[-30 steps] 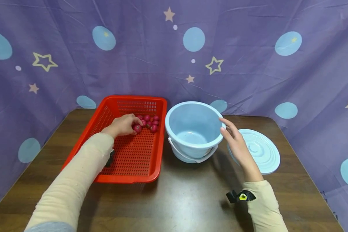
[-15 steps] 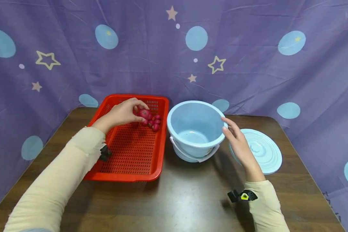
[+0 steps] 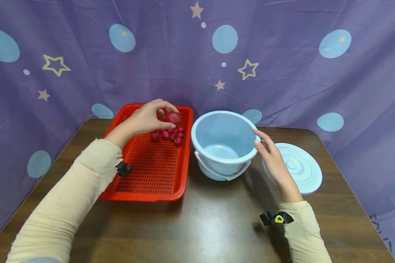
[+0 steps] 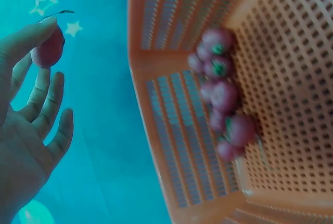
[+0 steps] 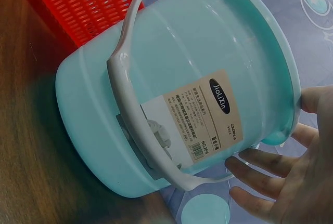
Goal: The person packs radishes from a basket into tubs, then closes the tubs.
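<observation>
In the head view my left hand (image 3: 148, 118) is raised over the far part of the red plastic basket (image 3: 181, 182). It pinches a small red radish (image 3: 173, 117) between thumb and fingertips. A thin root trails from this radish (image 4: 48, 52) in the left wrist view, where the other fingers spread loosely. Several more radishes (image 3: 165, 135) lie clustered at the basket's far right. My right hand (image 3: 274, 159) grips the rim of the light blue bucket (image 3: 222, 166) on its right side. Thumb and fingers (image 5: 265, 164) meet that rim in the right wrist view.
A light blue lid (image 3: 301, 166) lies flat on the brown wooden table (image 3: 210, 223), right of the bucket. The bucket's pale handle (image 3: 214, 174) hangs down at its front. Behind everything hangs a purple curtain (image 3: 171, 47) with stars and dots.
My left hand has lifted the radish from the basket floor, moving up and to the right. My right hand has stayed at the bucket's rim.
</observation>
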Available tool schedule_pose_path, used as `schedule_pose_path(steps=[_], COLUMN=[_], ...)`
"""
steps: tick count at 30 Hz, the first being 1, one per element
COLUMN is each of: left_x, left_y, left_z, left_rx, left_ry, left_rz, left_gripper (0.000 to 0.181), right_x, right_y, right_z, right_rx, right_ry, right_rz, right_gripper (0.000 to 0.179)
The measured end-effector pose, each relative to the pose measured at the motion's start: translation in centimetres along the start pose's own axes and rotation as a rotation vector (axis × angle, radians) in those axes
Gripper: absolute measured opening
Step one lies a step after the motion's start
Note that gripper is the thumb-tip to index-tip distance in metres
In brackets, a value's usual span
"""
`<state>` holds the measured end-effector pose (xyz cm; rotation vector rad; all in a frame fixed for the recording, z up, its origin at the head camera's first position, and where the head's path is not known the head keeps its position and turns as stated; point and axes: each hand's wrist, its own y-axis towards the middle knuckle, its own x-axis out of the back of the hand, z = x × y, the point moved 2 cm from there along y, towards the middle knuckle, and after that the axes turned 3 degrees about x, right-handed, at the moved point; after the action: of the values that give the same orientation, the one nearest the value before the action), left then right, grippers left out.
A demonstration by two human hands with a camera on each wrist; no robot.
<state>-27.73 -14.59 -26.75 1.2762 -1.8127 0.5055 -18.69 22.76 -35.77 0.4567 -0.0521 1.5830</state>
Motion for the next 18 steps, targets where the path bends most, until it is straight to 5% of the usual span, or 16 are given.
schedule_pose_path(steps=[9,18], left_x=[-1.5,-3.8], left_y=[0.9,2.2], left_z=[-3.8,-6.5], left_rx=[-0.103,-0.126], left_ry=[-0.04,0.008], left_rz=[0.007,0.075], left_gripper=[0.041,0.04], right_x=[0.0,-0.1], right_y=[0.0,0.0], right_z=[0.2,0.4], right_rx=[-0.004,-0.007], right_ry=[0.008,0.035], right_rz=[0.005,-0.004], right_gripper=[0.05,0.048])
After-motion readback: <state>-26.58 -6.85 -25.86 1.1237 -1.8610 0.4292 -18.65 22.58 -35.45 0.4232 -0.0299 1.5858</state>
